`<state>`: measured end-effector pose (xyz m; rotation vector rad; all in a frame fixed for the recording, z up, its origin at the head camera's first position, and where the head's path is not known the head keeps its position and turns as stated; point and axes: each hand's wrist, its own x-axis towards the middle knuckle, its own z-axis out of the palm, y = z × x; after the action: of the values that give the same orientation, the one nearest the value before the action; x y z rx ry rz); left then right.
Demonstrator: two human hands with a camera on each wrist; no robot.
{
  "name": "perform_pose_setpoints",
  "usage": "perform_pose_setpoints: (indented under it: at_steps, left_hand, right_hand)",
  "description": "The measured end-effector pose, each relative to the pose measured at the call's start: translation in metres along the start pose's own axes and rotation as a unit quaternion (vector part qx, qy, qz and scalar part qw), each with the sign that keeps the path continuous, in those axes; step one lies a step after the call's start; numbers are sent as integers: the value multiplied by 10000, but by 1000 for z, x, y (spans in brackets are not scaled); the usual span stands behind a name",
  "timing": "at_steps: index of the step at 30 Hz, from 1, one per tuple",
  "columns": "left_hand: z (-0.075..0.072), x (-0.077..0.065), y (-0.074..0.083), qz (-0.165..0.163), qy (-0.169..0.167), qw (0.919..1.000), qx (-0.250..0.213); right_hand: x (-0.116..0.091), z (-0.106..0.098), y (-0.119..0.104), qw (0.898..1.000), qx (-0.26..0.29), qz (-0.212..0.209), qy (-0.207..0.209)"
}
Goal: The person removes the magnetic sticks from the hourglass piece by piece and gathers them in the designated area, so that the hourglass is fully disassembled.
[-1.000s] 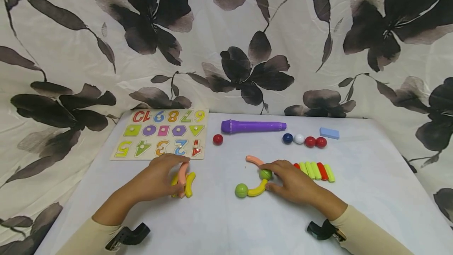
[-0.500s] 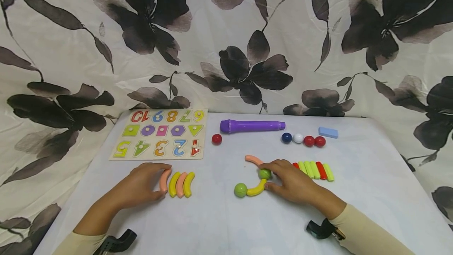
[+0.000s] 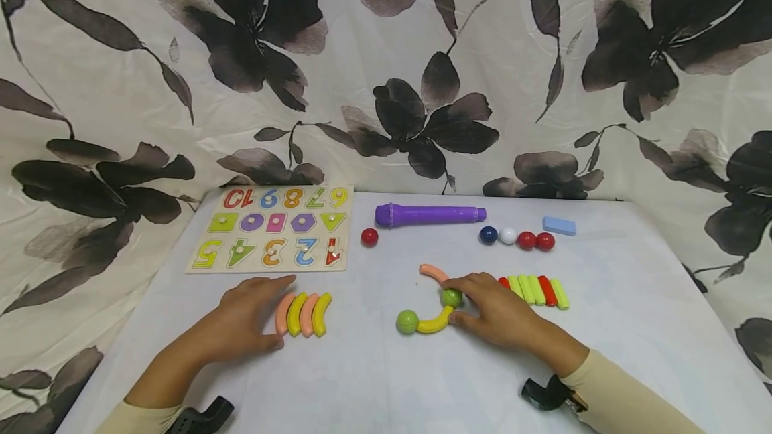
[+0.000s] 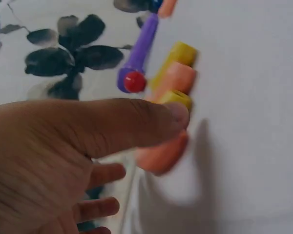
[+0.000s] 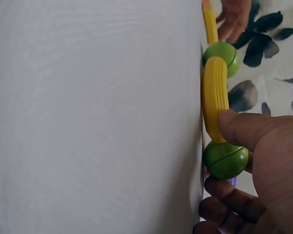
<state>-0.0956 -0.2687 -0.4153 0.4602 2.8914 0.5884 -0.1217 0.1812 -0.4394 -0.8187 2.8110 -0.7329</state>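
My left hand stands at the left of a row of curved toy pieces, fingers and thumb spread. Nearest it lies a pink curved piece, then a yellow one, another pink one and another yellow one. In the left wrist view the thumb hides part of that row. My right hand grips a green ball between fingers and thumb. Its thumb also touches the end of a toy banana. A second green ball and a pink curve complete an arc.
Behind lie a number puzzle board, a purple toy microphone, a red ball, a blue block and a row of balls, one white. Green and red sticks lie right of the right hand. Patterned cloth hangs behind.
My left hand carried a pink piece to the left end of the row, brought it against the yellow one and let go. The banana and outer green ball shifted slightly left by the right hand.
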Motion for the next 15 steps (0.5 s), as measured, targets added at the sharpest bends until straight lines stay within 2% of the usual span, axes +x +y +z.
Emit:
perform_pose_setpoints:
  at_steps: [4,8,13,15]
  left_hand:
    - [-5,-2,16,222,498,9984,-166]
    - [-2,3,45,743,798,9936,-282]
    - [14,17,83,1311,496,9901,-38]
    - [22,25,96,1406,274,9896,107]
  right_hand:
    - [0,1,-4,9999,-94,107,-5]
    - [0,3,-8,9997,-187,181,28]
    - [-1,4,-12,9993,-232,281,114]
    - [0,4,-13,9990,-230,356,129]
